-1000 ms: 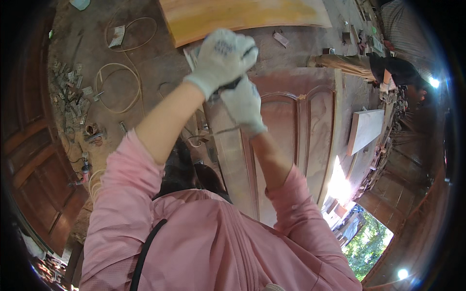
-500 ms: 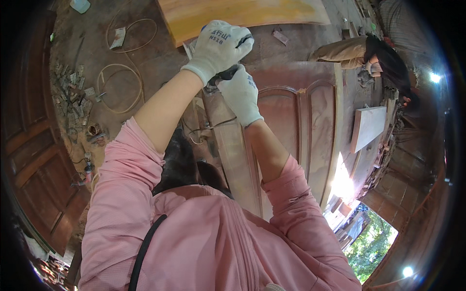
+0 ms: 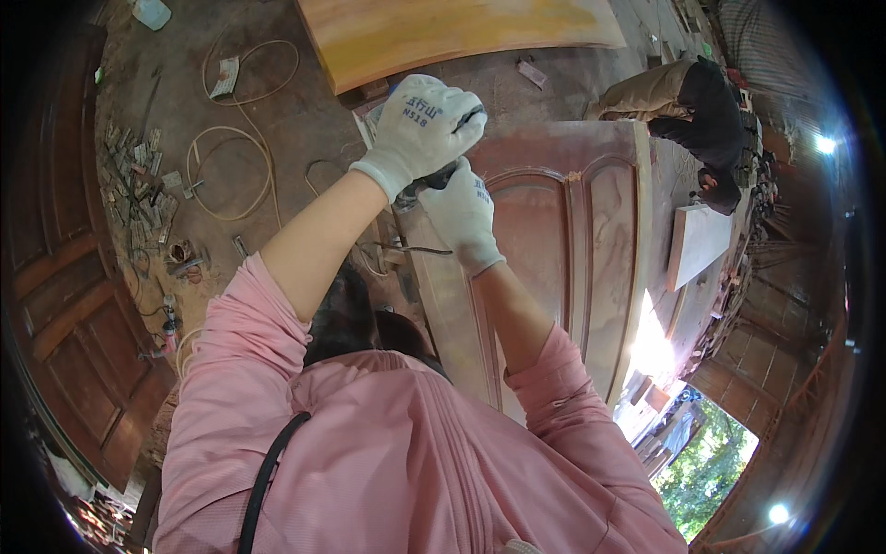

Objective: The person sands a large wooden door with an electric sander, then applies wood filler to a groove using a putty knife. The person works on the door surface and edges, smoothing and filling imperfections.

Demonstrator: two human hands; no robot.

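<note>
Both my hands wear white gloves and are closed at the far left corner of a brown panelled wooden door (image 3: 533, 222). My left hand (image 3: 426, 127) grips the top of a dark hand tool (image 3: 432, 178), the back of the glove turned up. Just below and to the right, my right hand (image 3: 461, 217) wraps the same tool from the near side. Most of the tool is hidden by the gloves, so its exact kind does not show. A dark cord (image 3: 420, 248) crosses the door's pale left edge below my right hand.
Beyond the door lies a yellowish wooden board (image 3: 461, 35). Coiled hose (image 3: 231, 171) and a heap of scraps (image 3: 138, 180) lie on the floor at left. A dark panelled door (image 3: 78, 305) stands far left. At right, a person (image 3: 706, 111) bends near a pale board (image 3: 701, 242).
My two hands have come slightly nearer to me with the tool, still together at the door's corner. The person at the right has shifted, the head now lower, near the pale board.
</note>
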